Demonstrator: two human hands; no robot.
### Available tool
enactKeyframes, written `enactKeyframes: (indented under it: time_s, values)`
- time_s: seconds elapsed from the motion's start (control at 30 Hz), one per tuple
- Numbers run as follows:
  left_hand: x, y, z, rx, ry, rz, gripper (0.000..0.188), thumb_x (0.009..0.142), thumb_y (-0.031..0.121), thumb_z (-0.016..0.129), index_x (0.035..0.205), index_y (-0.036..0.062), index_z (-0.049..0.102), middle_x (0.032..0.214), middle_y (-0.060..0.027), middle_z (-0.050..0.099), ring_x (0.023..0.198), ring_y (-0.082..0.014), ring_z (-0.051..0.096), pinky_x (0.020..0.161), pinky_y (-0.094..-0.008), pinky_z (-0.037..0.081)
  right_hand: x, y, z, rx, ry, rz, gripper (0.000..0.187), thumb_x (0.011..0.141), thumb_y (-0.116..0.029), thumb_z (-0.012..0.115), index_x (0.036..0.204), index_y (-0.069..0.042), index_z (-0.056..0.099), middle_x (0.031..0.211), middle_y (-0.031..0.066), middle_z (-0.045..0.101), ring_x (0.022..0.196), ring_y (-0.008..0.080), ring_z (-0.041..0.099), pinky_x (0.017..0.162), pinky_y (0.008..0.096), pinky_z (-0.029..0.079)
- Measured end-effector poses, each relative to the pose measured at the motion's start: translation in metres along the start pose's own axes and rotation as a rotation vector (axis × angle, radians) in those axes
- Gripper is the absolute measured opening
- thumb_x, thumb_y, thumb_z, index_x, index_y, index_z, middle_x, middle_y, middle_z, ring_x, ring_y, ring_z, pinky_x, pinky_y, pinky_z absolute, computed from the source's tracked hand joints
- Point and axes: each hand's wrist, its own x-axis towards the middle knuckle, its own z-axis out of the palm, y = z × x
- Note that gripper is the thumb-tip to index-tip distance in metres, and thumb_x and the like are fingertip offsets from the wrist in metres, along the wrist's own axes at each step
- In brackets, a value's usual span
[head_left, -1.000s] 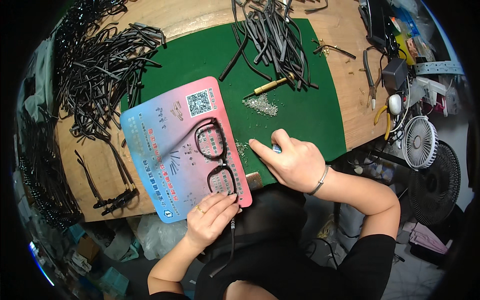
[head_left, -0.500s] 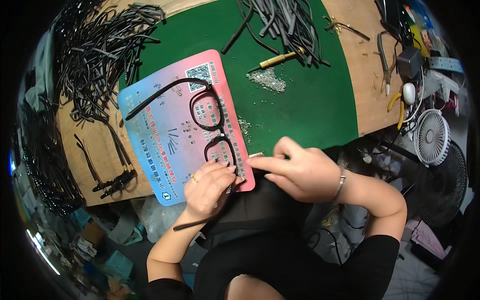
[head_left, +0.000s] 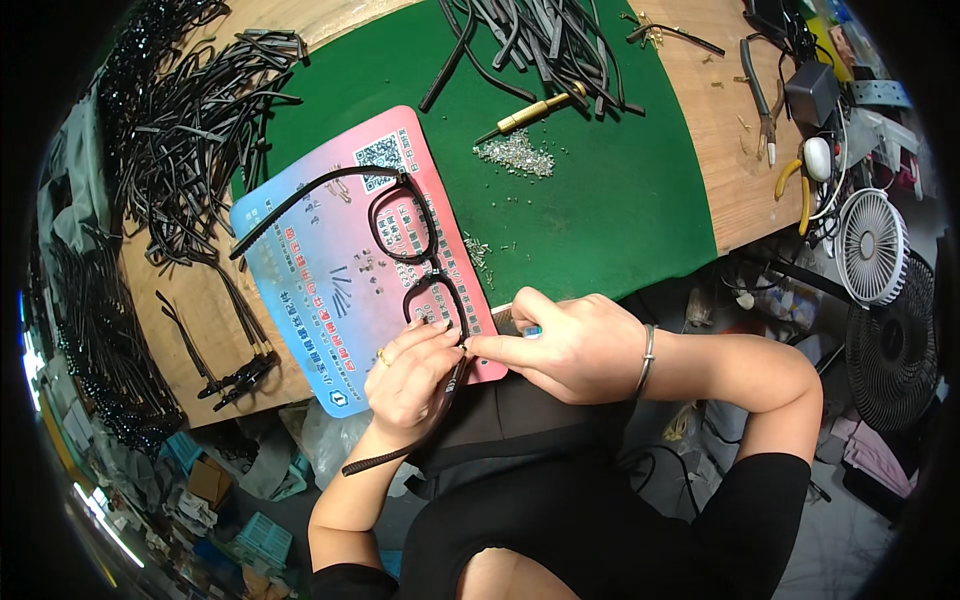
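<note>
Black eyeglasses (head_left: 434, 268) lie over a pink-and-blue printed card (head_left: 262, 235), one temple stretched toward the far left. My left hand (head_left: 408, 385) is closed on the frame's near end, and the other temple runs beneath it toward my forearm. My right hand (head_left: 575, 350) has its index fingertip against the hinge by my left fingers. Its other fingers are curled, and a small blue bit shows between them; what it belongs to is hidden. Tiny screws and small metal parts (head_left: 370, 268) are scattered on the card.
A green mat (head_left: 620, 210) carries a heap of small silvery parts (head_left: 515, 155), a brass screwdriver (head_left: 540, 110) and dark temples (head_left: 545, 40). More temples (head_left: 200, 130) pile up at left. Pliers (head_left: 765, 110) and a white fan (head_left: 870, 245) are at right.
My right hand has shifted slightly left and down, bringing its index fingertip from beside the card's edge to the hinge. My left hand keeps its hold on the eyeglasses.
</note>
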Motion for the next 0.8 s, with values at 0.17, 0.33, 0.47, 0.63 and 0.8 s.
enactKeyframes:
  time_s: [0.17,0.33,0.47,0.63,0.8]
  values:
    - [-0.001,0.0,0.001,-0.009,0.021,-0.008,0.014,0.065,0.001,0.072,0.077,0.0025,0.064,0.086,-0.0091,0.067,0.082,-0.0252,0.065,0.08,-0.0375,0.052,0.001,-0.001,0.001,0.038,-0.005,0.008,0.029,0.079,-0.017,0.059,0.108,-0.017,0.057,0.083,0.0127,0.051,0.051,0.0229,0.058,0.044,0.0325,0.05]
    - [-0.001,-0.002,0.003,-0.018,0.033,0.007,0.015,0.065,0.0,0.072,0.077,0.0023,0.064,0.085,-0.0089,0.067,0.082,-0.0252,0.065,0.08,-0.0374,0.052,0.003,0.0,-0.002,-0.019,-0.009,-0.051,0.028,0.078,-0.017,0.058,0.106,-0.014,0.055,0.082,0.0139,0.052,0.049,0.0253,0.058,0.043,0.0352,0.049]
    - [-0.003,-0.006,0.004,-0.035,0.048,0.027,0.014,0.065,0.0,0.072,0.076,0.003,0.064,0.085,-0.0087,0.067,0.081,-0.0245,0.065,0.081,-0.0369,0.052,0.016,0.01,-0.009,-0.073,-0.083,-0.153,0.03,0.075,-0.013,0.058,0.104,-0.01,0.051,0.077,0.0134,0.049,0.046,0.0265,0.056,0.04,0.0369,0.046]
    - [-0.005,-0.005,0.004,-0.038,0.07,0.024,0.012,0.065,0.001,0.072,0.072,0.0035,0.063,0.085,-0.0088,0.068,0.081,-0.0224,0.064,0.081,-0.0366,0.052,0.019,0.013,-0.006,0.0,-0.106,-0.146,0.03,0.075,-0.013,0.057,0.102,-0.006,0.049,0.077,0.0145,0.049,0.046,0.0296,0.055,0.041,0.039,0.046]
    - [-0.004,-0.005,0.005,-0.048,0.061,0.018,0.011,0.065,0.001,0.072,0.072,0.0035,0.063,0.085,-0.009,0.068,0.081,-0.0222,0.064,0.081,-0.0366,0.052,0.019,0.013,-0.004,-0.006,-0.13,-0.135,0.031,0.074,-0.013,0.057,0.103,-0.005,0.049,0.078,0.0156,0.049,0.048,0.0298,0.056,0.042,0.0389,0.047]
